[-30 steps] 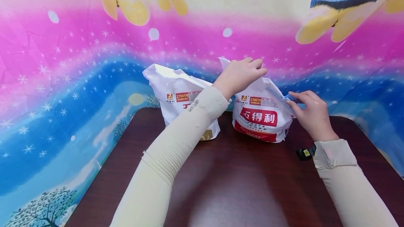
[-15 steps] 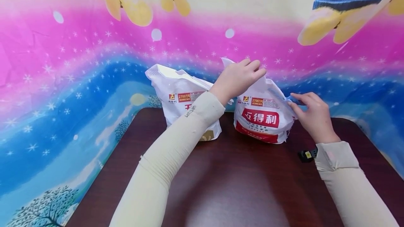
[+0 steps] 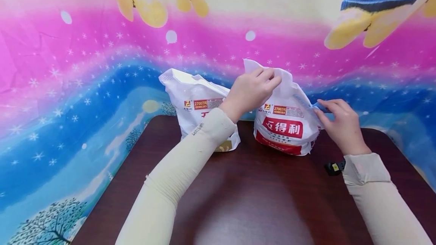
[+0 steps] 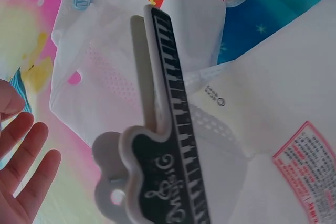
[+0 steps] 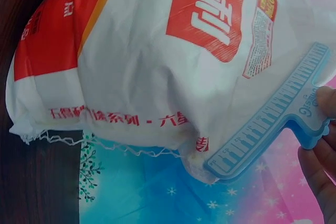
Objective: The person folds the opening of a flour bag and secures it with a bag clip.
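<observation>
Two white printed flour bags stand side by side in the head view, the left bag [image 3: 195, 90] and the right bag [image 3: 284, 95]. Between thumb and forefinger my right hand [image 3: 342, 126] pinches a blue clip [image 5: 270, 111] with piano-key marks, which clamps the right bag's upper right edge. My left hand [image 3: 252, 92] is raised in front of the right bag's top left part. Its fingers [image 4: 37, 166] are spread and hold nothing in the left wrist view. A black-and-white piano-key clip [image 4: 176, 129] overlaps the bags there; my left hand and sleeve hide it from the head view.
The bags stand near the back of a dark brown table [image 3: 252, 199]. A colourful cloth [image 3: 102, 48] with snowflakes hangs behind it. A small black device [image 3: 334, 167] sits at my right wrist. My left forearm [image 3: 180, 177] crosses in front of the left bag.
My left hand has drawn down and to the left from the right bag's top, showing more of that edge. The right hand keeps its pinch on the blue clip.
</observation>
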The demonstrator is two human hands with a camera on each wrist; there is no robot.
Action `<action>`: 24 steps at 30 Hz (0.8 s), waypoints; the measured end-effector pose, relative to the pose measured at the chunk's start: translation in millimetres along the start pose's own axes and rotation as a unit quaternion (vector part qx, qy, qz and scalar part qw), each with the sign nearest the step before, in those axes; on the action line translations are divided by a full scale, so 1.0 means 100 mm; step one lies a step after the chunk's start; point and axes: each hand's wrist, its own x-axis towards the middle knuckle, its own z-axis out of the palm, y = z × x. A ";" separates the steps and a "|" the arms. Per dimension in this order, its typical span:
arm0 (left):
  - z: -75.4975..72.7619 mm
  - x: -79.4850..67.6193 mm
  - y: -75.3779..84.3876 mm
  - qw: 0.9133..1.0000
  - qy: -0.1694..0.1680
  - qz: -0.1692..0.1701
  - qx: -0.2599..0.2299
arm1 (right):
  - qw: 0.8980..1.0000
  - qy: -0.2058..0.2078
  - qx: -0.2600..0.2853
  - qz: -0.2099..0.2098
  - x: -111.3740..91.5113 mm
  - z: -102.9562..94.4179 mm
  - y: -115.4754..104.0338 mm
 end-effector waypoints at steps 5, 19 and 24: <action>0.03 -0.10 -0.02 1.000 0.019 -0.013 -0.014 | 1.000 0.008 -0.009 -0.017 0.02 -0.01 0.00; 0.06 -0.54 -0.06 0.990 0.132 -0.038 -0.012 | 0.999 0.014 -0.031 -0.020 0.04 0.02 0.00; 0.09 -0.74 -0.10 0.987 0.151 -0.058 -0.024 | 0.999 0.009 -0.035 -0.017 0.01 0.00 0.04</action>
